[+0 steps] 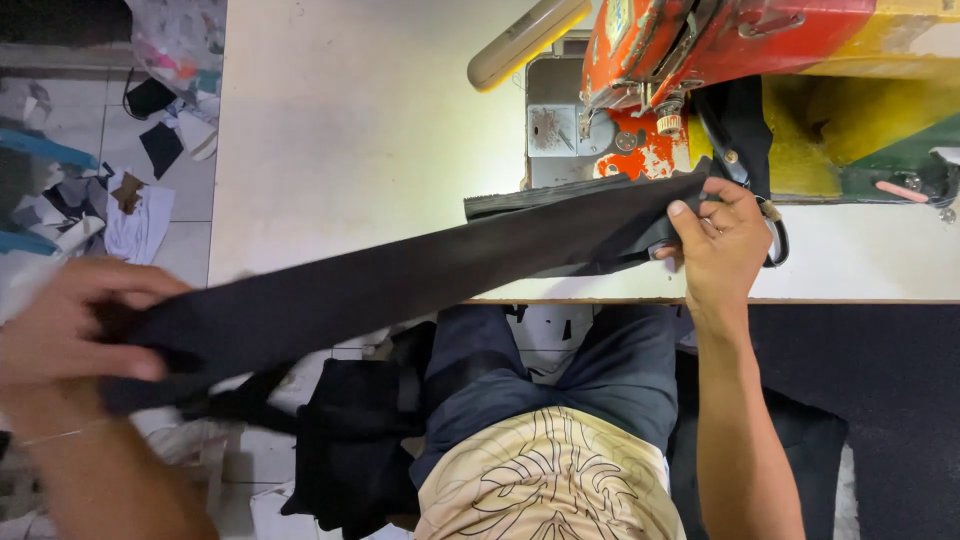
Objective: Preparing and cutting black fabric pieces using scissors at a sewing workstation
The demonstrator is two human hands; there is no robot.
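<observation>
White worktable fills the far half of the view, its near edge running left to right, with tiled floor showing to the left. Long black fabric strip stretches taut across the table's near edge, sloping from far right down to near left, past the table corner and over the person's lap.

Right hand: fingers closed on the strip's far-right end, thumb on top, pinching it just in front of the sewing machine. Left hand: blurred, fingers curled around the strip's near-left end, gripping it off the table, above the floor.

Orange sewing machine sits at the far right, its metal needle plate beside the strip's end. Beige lever handle points out to the machine's left. More black cloth hangs in a heap beside the person's knees. Fabric scraps, white, black and blue, lie scattered on the floor at far left.
</observation>
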